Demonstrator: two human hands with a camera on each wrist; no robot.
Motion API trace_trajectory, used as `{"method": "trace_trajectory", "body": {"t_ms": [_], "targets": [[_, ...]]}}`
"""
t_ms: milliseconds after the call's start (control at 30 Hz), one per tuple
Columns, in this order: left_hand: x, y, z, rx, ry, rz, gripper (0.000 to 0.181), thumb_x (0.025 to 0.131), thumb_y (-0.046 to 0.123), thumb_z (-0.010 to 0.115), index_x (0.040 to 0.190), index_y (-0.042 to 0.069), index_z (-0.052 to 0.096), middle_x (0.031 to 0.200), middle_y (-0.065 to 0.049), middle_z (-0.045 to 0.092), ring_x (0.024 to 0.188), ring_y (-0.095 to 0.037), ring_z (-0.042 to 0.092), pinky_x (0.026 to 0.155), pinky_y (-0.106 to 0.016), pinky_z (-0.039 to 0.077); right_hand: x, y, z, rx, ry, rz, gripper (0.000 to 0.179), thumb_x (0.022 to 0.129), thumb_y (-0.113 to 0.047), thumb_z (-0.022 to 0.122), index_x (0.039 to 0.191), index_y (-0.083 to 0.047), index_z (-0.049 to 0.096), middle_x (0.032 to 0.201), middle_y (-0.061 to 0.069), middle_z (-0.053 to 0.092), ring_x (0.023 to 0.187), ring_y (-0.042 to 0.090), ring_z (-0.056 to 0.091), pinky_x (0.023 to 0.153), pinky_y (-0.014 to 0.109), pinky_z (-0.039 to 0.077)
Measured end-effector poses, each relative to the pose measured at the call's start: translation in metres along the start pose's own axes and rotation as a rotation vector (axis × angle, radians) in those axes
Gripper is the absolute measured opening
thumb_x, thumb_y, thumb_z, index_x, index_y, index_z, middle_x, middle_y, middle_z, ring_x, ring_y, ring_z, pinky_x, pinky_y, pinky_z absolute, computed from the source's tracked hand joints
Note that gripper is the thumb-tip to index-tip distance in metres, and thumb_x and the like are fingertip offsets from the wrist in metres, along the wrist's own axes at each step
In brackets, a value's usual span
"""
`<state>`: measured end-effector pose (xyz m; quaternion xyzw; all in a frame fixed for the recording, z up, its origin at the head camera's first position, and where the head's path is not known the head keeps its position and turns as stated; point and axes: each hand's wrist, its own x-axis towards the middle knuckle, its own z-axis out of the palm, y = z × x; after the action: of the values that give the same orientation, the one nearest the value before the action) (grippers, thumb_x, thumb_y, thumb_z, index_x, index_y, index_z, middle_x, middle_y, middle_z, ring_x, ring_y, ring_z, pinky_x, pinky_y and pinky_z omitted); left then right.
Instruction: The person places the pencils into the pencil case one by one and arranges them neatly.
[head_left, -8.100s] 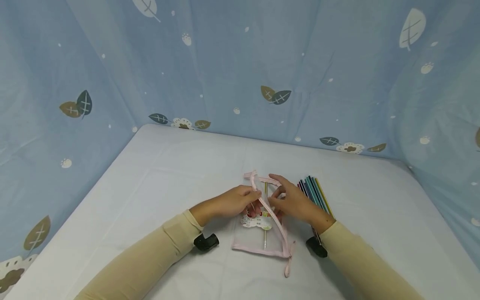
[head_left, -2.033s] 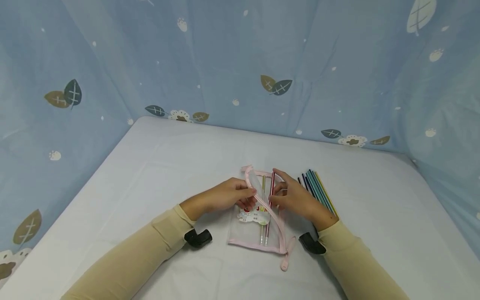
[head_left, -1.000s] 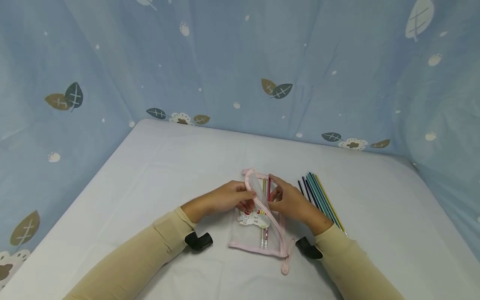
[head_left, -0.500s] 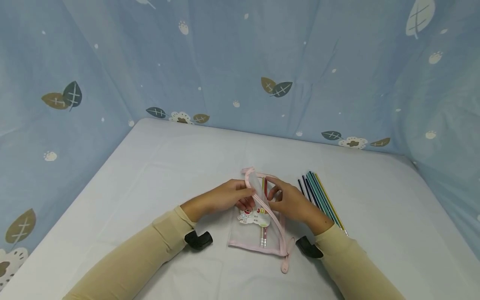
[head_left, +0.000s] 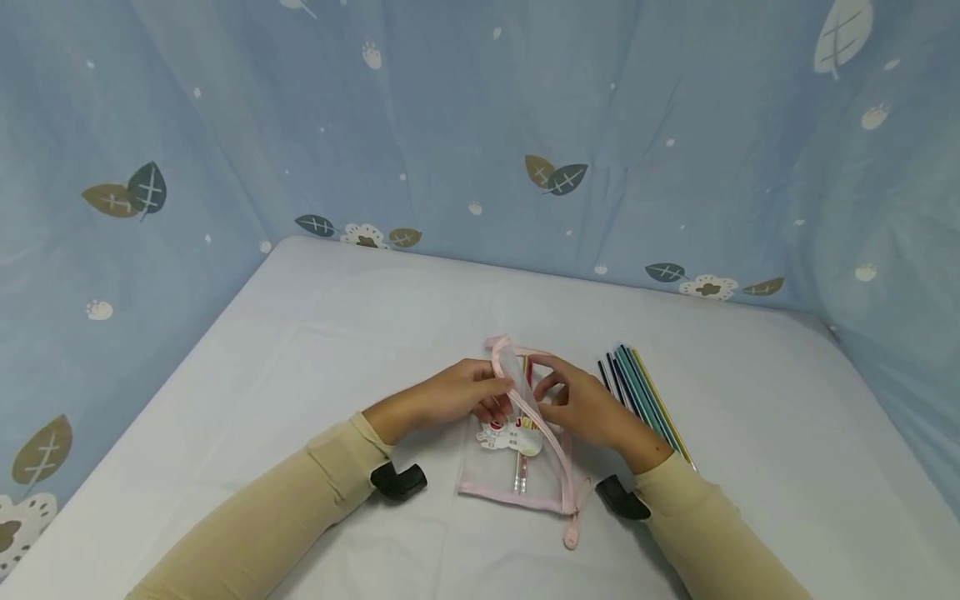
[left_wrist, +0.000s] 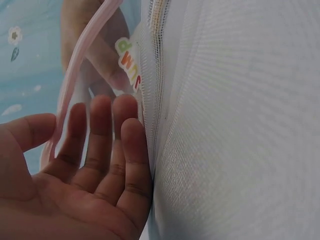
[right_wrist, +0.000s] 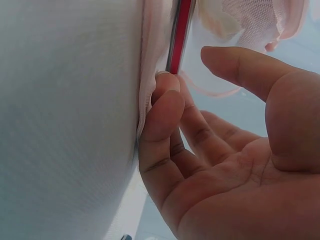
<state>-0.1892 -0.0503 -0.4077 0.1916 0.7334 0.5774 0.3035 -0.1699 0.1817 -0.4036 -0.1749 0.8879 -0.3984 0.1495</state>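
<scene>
A clear mesh pencil pouch (head_left: 487, 475) with pink trim lies unzipped on the white table. My left hand (head_left: 474, 392) pinches its raised zip edge between thumb and fingers, seen close in the left wrist view. Inside, a red pencil (head_left: 528, 372) lies against a gold one, partly hidden by the flap and label. My right hand (head_left: 581, 404) is at the opening with thumb apart from the fingers. In the right wrist view its bent fingertips touch the pouch edge near the end of the red pencil (right_wrist: 181, 40).
Several pencils (head_left: 641, 387) in teal, dark and yellow lie in a bundle right of the pouch, partly behind the right wrist. A pink zip pull (head_left: 572, 533) hangs off the near right corner. Blue patterned cloth (head_left: 465, 125) encloses the table.
Eight seconds ago only the gold pencil was in the pouch. The right hand then lowered a red pencil in, moved it left beside the gold one, and its thumb now stands away.
</scene>
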Motion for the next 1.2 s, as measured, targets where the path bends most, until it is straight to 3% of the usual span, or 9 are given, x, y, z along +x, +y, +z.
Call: {"method": "trace_trajectory", "body": {"t_ms": [300,733,967,1200], "targets": [[0.001,0.001,0.001,-0.020,0.013,0.011,0.028,0.104,0.022,0.050,0.109,-0.002,0.063,0.095,-0.015,0.071,0.078,-0.014,0.067,0.075,-0.030,0.059,-0.001,0.002,0.001,-0.011,0.017,0.008,0.072,0.093,-0.009,0.068,0.155,-0.021,0.033,0.130,0.015,0.058,0.081,0.017,0.064,0.069,0.031,0.054],[-0.002,0.001,0.001,-0.032,-0.015,0.041,0.029,0.104,0.021,0.049,0.111,-0.004,0.064,0.095,-0.016,0.071,0.079,-0.015,0.067,0.072,-0.029,0.057,-0.003,0.000,0.000,-0.012,0.005,-0.031,0.072,0.093,-0.008,0.067,0.156,-0.018,0.032,0.137,0.016,0.057,0.080,0.016,0.063,0.065,0.030,0.054],[-0.002,0.000,0.000,-0.012,-0.010,0.032,0.030,0.104,0.022,0.049,0.112,-0.003,0.064,0.097,-0.016,0.071,0.081,-0.015,0.068,0.073,-0.029,0.057,-0.005,0.000,-0.004,-0.038,0.086,0.027,0.063,0.094,-0.011,0.067,0.150,-0.020,0.042,0.130,0.012,0.062,0.085,0.018,0.064,0.066,0.029,0.055],[-0.001,0.000,0.000,-0.024,-0.015,0.033,0.030,0.104,0.022,0.049,0.110,-0.003,0.064,0.097,-0.018,0.070,0.080,-0.015,0.067,0.073,-0.029,0.058,-0.008,0.007,-0.018,-0.131,0.201,-0.008,0.053,0.094,-0.009,0.067,0.144,-0.007,0.049,0.119,0.018,0.066,0.090,0.025,0.067,0.063,0.028,0.053]]}}
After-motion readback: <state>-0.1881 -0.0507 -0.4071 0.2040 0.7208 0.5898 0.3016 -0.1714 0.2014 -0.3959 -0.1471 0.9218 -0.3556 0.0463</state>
